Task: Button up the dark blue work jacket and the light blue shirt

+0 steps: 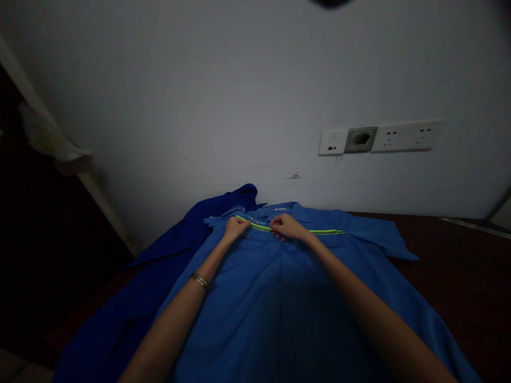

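A blue short-sleeved work shirt (255, 298) lies spread out, front up, with its collar towards the wall. A yellow-green strip (325, 232) runs across its chest. My left hand (236, 229) is closed in a pinch at the strip, left of the button line. Close to the middle, my right hand (288, 226) also pinches the shirt front at the strip, its fingers bent. The fingertips are small and dim, so the exact grip is hard to see. Some lettering shows just above the strip between the hands.
A darker blue garment (167, 244) lies partly under the shirt on the left. Below both is a dark red-brown tabletop (447, 255). A pale wall (199, 96) stands behind, with sockets (403, 137) at right. A light cloth (51, 135) hangs at far left.
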`<control>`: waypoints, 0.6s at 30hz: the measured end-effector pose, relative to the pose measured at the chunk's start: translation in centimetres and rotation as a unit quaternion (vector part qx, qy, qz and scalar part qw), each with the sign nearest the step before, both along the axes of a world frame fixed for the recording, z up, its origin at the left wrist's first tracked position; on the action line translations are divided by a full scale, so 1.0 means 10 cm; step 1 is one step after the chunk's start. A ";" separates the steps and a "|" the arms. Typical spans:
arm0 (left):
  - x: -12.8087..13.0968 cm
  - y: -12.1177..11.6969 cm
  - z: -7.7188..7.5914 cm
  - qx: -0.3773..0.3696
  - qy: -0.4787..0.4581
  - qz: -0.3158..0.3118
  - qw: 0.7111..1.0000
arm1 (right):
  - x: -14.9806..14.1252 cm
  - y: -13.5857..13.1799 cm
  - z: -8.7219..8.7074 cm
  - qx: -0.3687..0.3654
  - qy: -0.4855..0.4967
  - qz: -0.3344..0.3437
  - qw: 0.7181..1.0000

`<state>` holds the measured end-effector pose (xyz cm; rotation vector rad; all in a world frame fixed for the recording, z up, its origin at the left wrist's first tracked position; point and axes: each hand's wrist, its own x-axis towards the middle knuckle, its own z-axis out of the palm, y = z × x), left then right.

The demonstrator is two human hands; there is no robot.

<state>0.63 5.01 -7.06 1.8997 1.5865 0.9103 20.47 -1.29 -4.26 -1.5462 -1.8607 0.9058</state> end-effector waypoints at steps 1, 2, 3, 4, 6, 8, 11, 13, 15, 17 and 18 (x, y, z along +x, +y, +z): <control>-0.07 0.00 -0.02 0.011 0.004 0.015 1.000 | -0.06 -0.01 -0.04 -0.009 -0.003 0.008 1.000; -0.14 0.00 -0.04 0.021 0.007 0.028 0.999 | -0.12 -0.02 -0.09 -0.015 -0.011 0.018 1.000; -0.20 0.00 -0.07 0.029 0.012 0.039 0.999 | -0.17 -0.02 -0.13 -0.020 -0.021 0.029 0.999; -0.25 0.00 -0.09 0.036 0.022 0.050 0.998 | -0.21 -0.02 -0.17 -0.026 -0.032 0.040 0.998; -0.32 0.00 -0.15 0.044 0.045 0.061 0.996 | -0.28 0.00 -0.22 -0.037 -0.053 0.060 0.996; -0.35 0.00 -0.19 0.041 0.061 0.066 0.995 | -0.34 0.05 -0.24 -0.049 -0.068 0.068 0.994; -0.34 0.00 -0.22 0.008 0.058 0.066 0.996 | -0.43 0.16 -0.22 -0.065 -0.093 0.064 0.991; -0.33 -0.01 -0.21 -0.042 0.041 0.047 0.997 | -0.50 0.24 -0.20 -0.077 -0.113 0.060 0.989; -0.33 -0.01 -0.21 -0.091 0.015 0.026 0.995 | -0.56 0.30 -0.20 -0.087 -0.128 0.060 0.986; -0.33 -0.01 -0.21 -0.118 -0.016 0.023 0.993 | -0.62 0.35 -0.22 -0.095 -0.134 0.063 0.984; -0.33 -0.01 -0.21 -0.125 -0.030 0.024 0.991 | -0.63 0.36 -0.24 -0.096 -0.133 0.064 0.984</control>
